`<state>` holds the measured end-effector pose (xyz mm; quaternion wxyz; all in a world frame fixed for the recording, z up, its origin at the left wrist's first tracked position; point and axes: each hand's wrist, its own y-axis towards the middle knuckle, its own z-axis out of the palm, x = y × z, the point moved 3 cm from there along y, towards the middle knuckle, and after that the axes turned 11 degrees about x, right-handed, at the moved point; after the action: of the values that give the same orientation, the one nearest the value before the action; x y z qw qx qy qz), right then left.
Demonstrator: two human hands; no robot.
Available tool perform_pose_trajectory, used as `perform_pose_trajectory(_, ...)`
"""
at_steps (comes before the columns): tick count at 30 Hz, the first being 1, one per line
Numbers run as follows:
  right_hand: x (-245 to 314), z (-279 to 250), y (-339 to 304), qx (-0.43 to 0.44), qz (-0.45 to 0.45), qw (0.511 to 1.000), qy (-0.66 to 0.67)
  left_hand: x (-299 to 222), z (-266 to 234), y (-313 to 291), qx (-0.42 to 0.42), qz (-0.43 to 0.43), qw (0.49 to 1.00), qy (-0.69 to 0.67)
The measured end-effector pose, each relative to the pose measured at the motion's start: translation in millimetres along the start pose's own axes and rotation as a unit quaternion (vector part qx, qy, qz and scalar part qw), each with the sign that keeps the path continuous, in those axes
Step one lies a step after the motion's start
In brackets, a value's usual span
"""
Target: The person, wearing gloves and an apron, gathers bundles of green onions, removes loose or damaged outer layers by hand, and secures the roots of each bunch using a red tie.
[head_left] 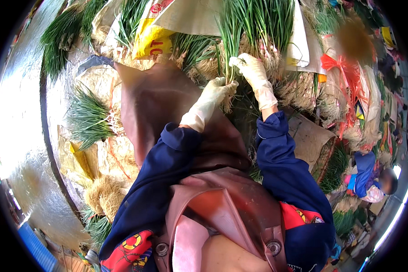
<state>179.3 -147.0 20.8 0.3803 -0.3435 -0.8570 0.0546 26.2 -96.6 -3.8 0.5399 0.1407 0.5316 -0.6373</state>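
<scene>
My left hand (213,97), in a pale thin glove, is closed round the lower stems of a bunch of green onions (231,38). Their leaves point away from me, and stringy roots hang below the fingers. At the right side of the same stems, a little higher, my gloved right hand (254,75) has its thumb and fingertips pinched together. Exactly what lies between those fingertips is too small to tell, but they touch the bunch. Just beyond the right hand lies a thicker pile of green onions (276,31) with pinkish bulbs and tangled roots.
A brown apron (154,99) covers my lap. More green onions (88,118) lie on sacking at the left, near a silvery floor strip (27,136). A yellow sack (152,41) is at the far left, red plastic strips (349,81) at the right. Another person (371,181) is farther right.
</scene>
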Motion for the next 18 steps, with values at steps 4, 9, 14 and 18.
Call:
perform_pose_trajectory(4, 18.4, -4.5, -16.3, -0.116, -0.12, 0.965, -0.202, 14.2, -13.5, -3.3, 0.051, 0.015, 0.99, -0.131)
perform_pose_trajectory(9, -1.2, -5.5, -35.1, -0.306, -0.058, 0.941, -0.134, 5.5, 9.7, -12.2, 0.106, 0.014, 0.938, -0.33)
perform_pose_trajectory(14, -67.1, -4.2, -51.3, 0.093, 0.132, 0.984, -0.075, 1.3, 19.9, -55.8, 0.204, 0.041, 0.861, -0.464)
perform_pose_trajectory(18, -26.2, 52.9, -53.9, 0.29, 0.026, 0.716, 0.635, 6.2, 27.6, -49.2, 0.254, 0.077, 0.828, -0.494)
